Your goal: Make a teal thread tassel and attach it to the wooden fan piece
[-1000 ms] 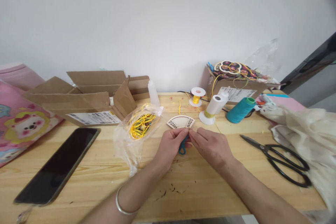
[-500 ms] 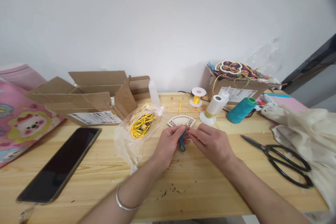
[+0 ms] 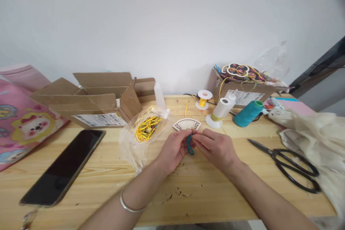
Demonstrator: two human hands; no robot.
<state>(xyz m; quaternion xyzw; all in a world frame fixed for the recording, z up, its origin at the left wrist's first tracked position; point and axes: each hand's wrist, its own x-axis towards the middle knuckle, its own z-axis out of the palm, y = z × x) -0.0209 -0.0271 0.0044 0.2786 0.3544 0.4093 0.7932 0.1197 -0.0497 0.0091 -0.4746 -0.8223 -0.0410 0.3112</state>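
Between my two hands hangs a small looped bundle of teal thread [image 3: 190, 147]. My left hand [image 3: 174, 151] pinches its upper end, close under a pale fan-shaped wooden piece [image 3: 187, 123] with cut-out lattice corners. A short twisted yellow cord [image 3: 185, 110] runs up from the top of that fan. From the other side my right hand [image 3: 217, 147] is closed, thumb and fingertips pressed together at the top of the teal bundle. What lies between those right fingertips is too small to make out.
Left of my hands lie a plastic bag of yellow cord [image 3: 147, 128], a phone [image 3: 64, 167] and an open cardboard box [image 3: 86, 104]. To the right are a yellow spool [image 3: 204, 99], a white spool [image 3: 217, 113], a teal thread cone [image 3: 248, 114] and black-handled scissors [image 3: 283, 163].
The teal bundle has shifted slightly right and its loop now hangs at a different angle. Both hands remain pinched close together; the whole view has shifted slightly.
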